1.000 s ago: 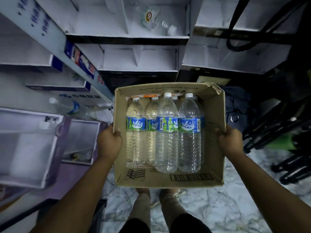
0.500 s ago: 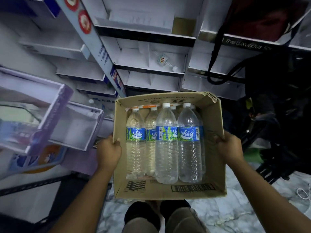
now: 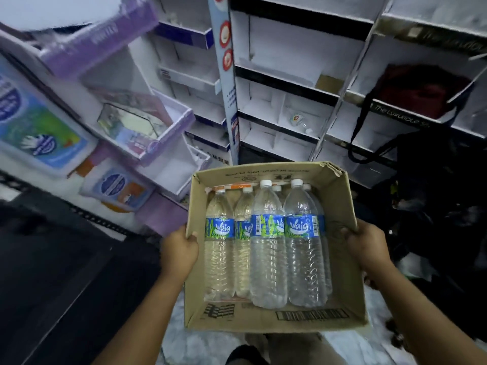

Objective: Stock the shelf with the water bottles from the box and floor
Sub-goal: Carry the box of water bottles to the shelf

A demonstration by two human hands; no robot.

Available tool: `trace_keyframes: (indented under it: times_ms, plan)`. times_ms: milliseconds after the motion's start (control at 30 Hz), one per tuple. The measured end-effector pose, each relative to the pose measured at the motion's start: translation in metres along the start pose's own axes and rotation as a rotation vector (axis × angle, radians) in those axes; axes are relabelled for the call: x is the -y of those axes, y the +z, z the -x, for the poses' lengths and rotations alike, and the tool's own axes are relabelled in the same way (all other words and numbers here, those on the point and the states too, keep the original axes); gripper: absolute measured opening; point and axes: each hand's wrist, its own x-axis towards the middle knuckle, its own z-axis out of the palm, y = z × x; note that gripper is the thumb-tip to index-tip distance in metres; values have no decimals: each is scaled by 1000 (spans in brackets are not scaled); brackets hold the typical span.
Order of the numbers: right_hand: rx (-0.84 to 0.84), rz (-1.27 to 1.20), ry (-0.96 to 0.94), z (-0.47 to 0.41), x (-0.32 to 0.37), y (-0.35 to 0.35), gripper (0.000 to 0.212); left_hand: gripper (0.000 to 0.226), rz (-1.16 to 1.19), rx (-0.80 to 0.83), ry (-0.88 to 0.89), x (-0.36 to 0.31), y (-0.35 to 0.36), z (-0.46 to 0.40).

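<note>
I carry an open cardboard box (image 3: 342, 283) in front of me. Several clear water bottles (image 3: 268, 248) with blue-green labels and white caps lie packed side by side inside it. My left hand (image 3: 179, 254) grips the box's left wall, thumb over the rim. My right hand (image 3: 366, 248) grips the right wall the same way. White cardboard shelves (image 3: 284, 83) rise ahead, and one small bottle (image 3: 299, 119) lies on its side in a middle compartment.
Purple and white display trays (image 3: 158, 127) jut out at the left. A dark red bag (image 3: 421, 90) with black straps sits in a right-hand shelf. Dark gear (image 3: 434, 193) is piled at the right. Marble floor (image 3: 200, 346) shows below the box.
The box has been lifted higher with both hands holding it, and the view has risen. More upper shelves show, and the floor bottle at the left is out of sight.
</note>
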Motion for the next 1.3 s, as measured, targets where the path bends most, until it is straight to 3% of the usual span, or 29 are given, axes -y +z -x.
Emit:
trace_keyframes:
  times_ms: [333, 867, 1300]
  plan:
    - [137, 90, -185, 61, -19, -12, 14, 16, 27, -63, -227, 49, -22, 133]
    - [479, 254, -602, 140, -34, -20, 10, 17, 113, -363, -644, 95, 8, 395]
    - [589, 415, -655, 222, -52, 42, 16, 15, 145, -453, -829, 153, 15, 500]
